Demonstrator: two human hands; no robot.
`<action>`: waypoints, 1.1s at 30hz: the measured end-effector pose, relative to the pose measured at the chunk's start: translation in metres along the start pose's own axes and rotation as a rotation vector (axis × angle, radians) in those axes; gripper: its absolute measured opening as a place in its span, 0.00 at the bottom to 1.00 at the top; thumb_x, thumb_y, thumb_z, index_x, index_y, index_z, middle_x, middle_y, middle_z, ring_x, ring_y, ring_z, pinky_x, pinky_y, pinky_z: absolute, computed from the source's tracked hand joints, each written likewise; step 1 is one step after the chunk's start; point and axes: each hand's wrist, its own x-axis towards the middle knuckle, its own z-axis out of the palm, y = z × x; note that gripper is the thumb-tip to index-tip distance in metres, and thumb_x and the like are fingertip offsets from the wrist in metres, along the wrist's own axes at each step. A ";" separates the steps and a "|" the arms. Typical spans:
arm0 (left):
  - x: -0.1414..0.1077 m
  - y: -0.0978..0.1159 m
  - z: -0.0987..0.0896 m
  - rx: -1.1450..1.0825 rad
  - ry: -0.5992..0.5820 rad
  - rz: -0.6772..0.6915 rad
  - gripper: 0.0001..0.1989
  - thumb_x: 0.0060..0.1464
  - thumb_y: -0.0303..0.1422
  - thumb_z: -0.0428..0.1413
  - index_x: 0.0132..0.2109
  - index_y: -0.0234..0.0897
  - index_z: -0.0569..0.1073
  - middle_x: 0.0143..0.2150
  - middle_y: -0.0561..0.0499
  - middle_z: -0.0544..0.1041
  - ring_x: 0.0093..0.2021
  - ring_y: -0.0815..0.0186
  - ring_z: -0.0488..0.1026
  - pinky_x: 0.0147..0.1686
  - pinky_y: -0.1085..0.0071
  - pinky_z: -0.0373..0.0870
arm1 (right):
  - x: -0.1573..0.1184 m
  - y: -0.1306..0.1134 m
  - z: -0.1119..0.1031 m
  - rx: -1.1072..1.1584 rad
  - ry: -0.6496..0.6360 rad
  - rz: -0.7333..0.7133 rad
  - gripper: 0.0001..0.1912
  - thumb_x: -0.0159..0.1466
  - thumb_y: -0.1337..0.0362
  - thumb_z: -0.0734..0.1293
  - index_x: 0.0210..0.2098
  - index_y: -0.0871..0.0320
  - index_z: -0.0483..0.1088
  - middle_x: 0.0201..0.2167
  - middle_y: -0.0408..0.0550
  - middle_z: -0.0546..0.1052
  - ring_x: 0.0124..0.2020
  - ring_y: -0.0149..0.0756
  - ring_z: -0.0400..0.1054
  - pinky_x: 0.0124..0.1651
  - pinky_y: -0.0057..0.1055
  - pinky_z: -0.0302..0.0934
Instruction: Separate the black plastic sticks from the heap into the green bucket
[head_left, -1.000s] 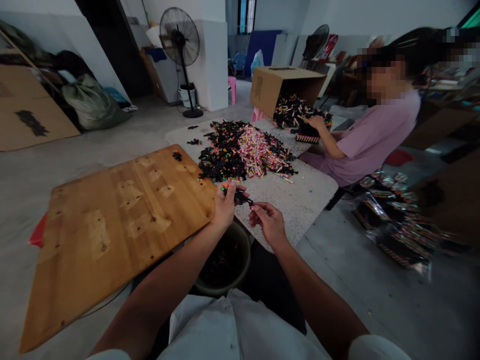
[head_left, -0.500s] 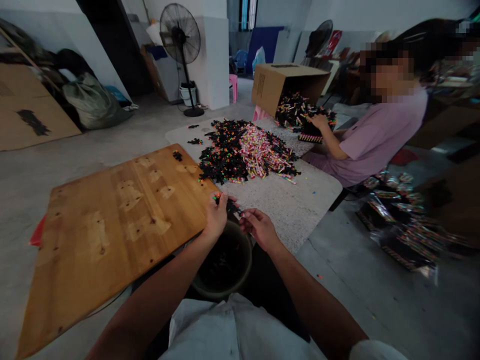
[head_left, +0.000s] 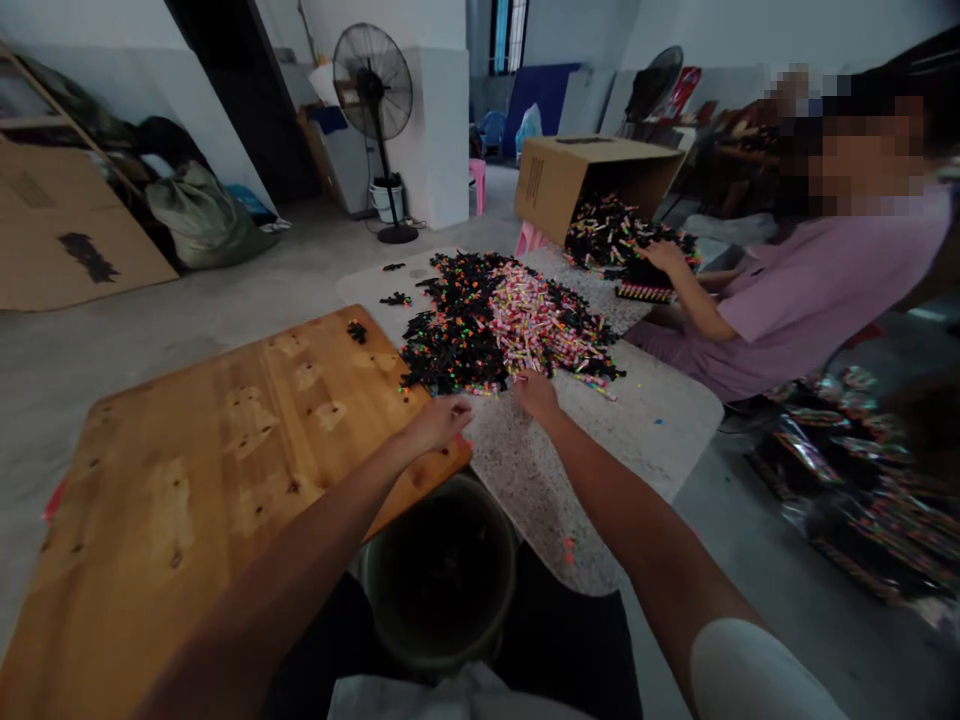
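Observation:
My left hand (head_left: 441,422) hovers over the near right corner of the wooden board (head_left: 217,440). Its fingers are curled together, and whatever they hold, if anything, cannot be made out. At the front edge of the heap, my right hand (head_left: 537,394) has its fingertips pinched among small pink-and-white patterned tubes (head_left: 525,310); what is between them is hidden. Small black plastic pieces (head_left: 457,335) with orange and green tips surround these tubes on the speckled table (head_left: 600,440). Below my hands stands a round bucket (head_left: 442,570), dark inside.
A co-worker in a pink shirt (head_left: 817,280) sits at the right, one hand at a tipped cardboard box (head_left: 555,185) spilling similar pieces. Plastic-wrapped packs (head_left: 862,490) lie on the floor. Several black pieces (head_left: 357,331) rest on the board. A standing fan (head_left: 373,85) is behind.
My hands have parted and moved forward from above the bucket. The right reached the heap; the black piece held between them no longer shows. The view has shifted, showing more of the bucket.

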 end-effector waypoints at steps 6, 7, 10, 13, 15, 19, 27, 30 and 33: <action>0.092 0.013 0.029 0.197 0.298 -0.062 0.15 0.66 0.36 0.55 0.57 0.38 0.75 0.54 0.41 0.79 0.52 0.56 0.77 0.51 0.64 0.72 | 0.018 -0.012 0.019 -0.219 -0.003 0.021 0.23 0.73 0.62 0.62 0.65 0.62 0.68 0.60 0.65 0.74 0.57 0.47 0.73 0.54 0.35 0.64; 0.101 0.017 0.034 0.232 0.310 -0.077 0.16 0.67 0.38 0.54 0.58 0.38 0.74 0.56 0.40 0.77 0.52 0.55 0.77 0.50 0.63 0.72 | 0.017 -0.011 0.019 -0.246 -0.013 0.024 0.23 0.73 0.61 0.62 0.65 0.62 0.68 0.60 0.66 0.73 0.57 0.48 0.73 0.54 0.35 0.65; 0.118 0.029 0.046 0.323 0.264 -0.141 0.20 0.67 0.41 0.54 0.60 0.36 0.71 0.59 0.36 0.72 0.53 0.51 0.76 0.48 0.60 0.73 | 0.009 -0.001 0.011 -0.316 -0.073 0.025 0.20 0.73 0.61 0.63 0.60 0.64 0.72 0.58 0.68 0.74 0.57 0.49 0.73 0.54 0.34 0.65; 0.129 0.036 0.053 0.381 0.221 -0.209 0.23 0.66 0.39 0.55 0.64 0.36 0.68 0.59 0.33 0.69 0.55 0.48 0.73 0.47 0.59 0.74 | -0.010 0.013 0.000 -0.364 -0.145 0.020 0.16 0.70 0.64 0.67 0.55 0.66 0.75 0.55 0.69 0.76 0.55 0.51 0.75 0.53 0.35 0.66; 0.135 0.036 0.056 0.413 0.211 -0.245 0.22 0.67 0.35 0.53 0.64 0.33 0.67 0.59 0.32 0.68 0.56 0.48 0.72 0.47 0.59 0.74 | -0.026 0.019 -0.006 -0.397 -0.184 0.003 0.14 0.69 0.66 0.68 0.51 0.66 0.76 0.54 0.69 0.76 0.54 0.52 0.76 0.53 0.36 0.67; 0.135 0.028 0.055 0.452 0.186 -0.196 0.17 0.69 0.33 0.48 0.60 0.33 0.72 0.59 0.34 0.69 0.56 0.49 0.71 0.47 0.59 0.73 | -0.053 0.019 -0.009 -0.320 -0.196 -0.016 0.11 0.68 0.69 0.67 0.48 0.64 0.77 0.53 0.66 0.76 0.54 0.50 0.76 0.55 0.37 0.66; 0.068 0.020 0.047 0.093 0.430 0.042 0.08 0.65 0.35 0.56 0.48 0.39 0.75 0.45 0.43 0.79 0.51 0.56 0.75 0.51 0.64 0.70 | -0.075 0.015 -0.015 0.118 -0.076 0.019 0.06 0.67 0.66 0.64 0.38 0.59 0.73 0.34 0.52 0.80 0.38 0.39 0.77 0.42 0.32 0.69; 0.024 0.023 0.046 -0.309 0.404 0.052 0.06 0.62 0.36 0.57 0.43 0.39 0.73 0.32 0.52 0.77 0.34 0.64 0.76 0.36 0.70 0.72 | -0.096 0.007 -0.028 0.636 -0.053 0.003 0.06 0.65 0.59 0.64 0.35 0.55 0.68 0.23 0.40 0.73 0.21 0.32 0.66 0.26 0.28 0.65; -0.023 0.035 0.041 -0.596 0.222 0.079 0.07 0.60 0.37 0.56 0.42 0.39 0.71 0.27 0.57 0.72 0.22 0.69 0.71 0.24 0.75 0.67 | -0.124 -0.012 -0.042 1.178 -0.120 -0.051 0.11 0.56 0.57 0.71 0.33 0.53 0.67 0.19 0.35 0.70 0.16 0.29 0.59 0.19 0.26 0.60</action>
